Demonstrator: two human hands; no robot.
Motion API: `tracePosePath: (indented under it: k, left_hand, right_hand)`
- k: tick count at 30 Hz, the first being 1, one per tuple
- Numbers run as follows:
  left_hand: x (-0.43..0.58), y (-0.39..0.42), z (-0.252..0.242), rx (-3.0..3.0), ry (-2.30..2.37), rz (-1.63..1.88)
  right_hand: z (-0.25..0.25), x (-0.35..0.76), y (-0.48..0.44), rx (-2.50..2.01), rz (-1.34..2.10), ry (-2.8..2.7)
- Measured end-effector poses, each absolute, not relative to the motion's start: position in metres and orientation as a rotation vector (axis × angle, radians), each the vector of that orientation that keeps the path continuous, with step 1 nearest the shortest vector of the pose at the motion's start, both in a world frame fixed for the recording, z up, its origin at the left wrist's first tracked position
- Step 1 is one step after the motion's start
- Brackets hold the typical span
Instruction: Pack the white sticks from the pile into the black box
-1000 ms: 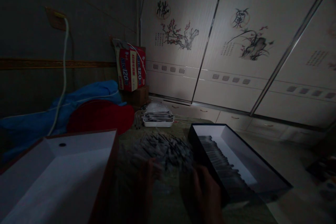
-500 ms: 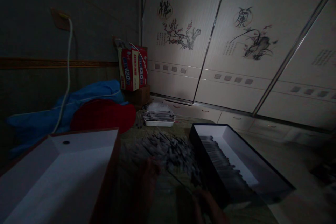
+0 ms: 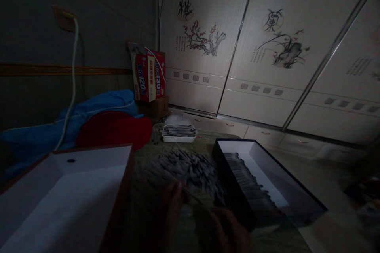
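Dim light and blur soften both hands. My left hand [image 3: 172, 201] is low in the middle, its fingertips pinched at the upper end of a thin dark stick [image 3: 192, 197]. From there the stick slants down toward my right hand [image 3: 228, 227], whose curled fingers close around its lower end. Just beyond my hands lies a loose pile of slim grey-black sticks [image 3: 184, 166], too dark to name more exactly. To the right, a black-edged box [image 3: 277, 178] with a white inside holds a row of similar sticks [image 3: 251, 184] along its left wall.
A large white-lined box [image 3: 118, 189] with a brown rim stands at left. Behind the pile sits a white tray [image 3: 179, 139] of sticks. Red cloth [image 3: 114, 130], blue fabric [image 3: 101, 102], a hanging white cable [image 3: 74, 71] and a red carton [image 3: 148, 77] are farther back, beside sliding cabinet doors [image 3: 202, 95].
My right hand has moved slightly up and left, bringing the stick to my left hand's fingertips. The left hand has shifted a little to the right. The view has turned slightly.
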State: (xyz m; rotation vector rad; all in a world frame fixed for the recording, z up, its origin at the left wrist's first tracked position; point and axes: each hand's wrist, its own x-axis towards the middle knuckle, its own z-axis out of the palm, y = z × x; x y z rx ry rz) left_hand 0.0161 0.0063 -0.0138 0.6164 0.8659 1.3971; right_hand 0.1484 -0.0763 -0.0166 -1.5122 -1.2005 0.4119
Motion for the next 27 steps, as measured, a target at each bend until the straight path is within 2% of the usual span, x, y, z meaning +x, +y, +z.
tracePosePath:
  k: [3,12,18,27]
  left_hand:
    - [0.022,-0.001,-0.013,0.575,0.744,1.268]
    - [0.003,0.013,-0.006,-0.014,0.594,1.348]
    - [0.004,0.012,-0.004,-0.01,0.563,1.379]
    - [0.005,0.009,0.002,-0.006,0.635,1.385]
  right_hand:
    - [-0.006,0.147,-0.064,-1.439,0.55,-1.331]
    - [0.002,0.171,-0.024,-1.596,0.328,-1.467]
    - [-0.014,0.159,-0.004,-1.929,0.062,-1.777]
    - [-0.01,0.145,0.014,-2.042,-0.052,-1.794]
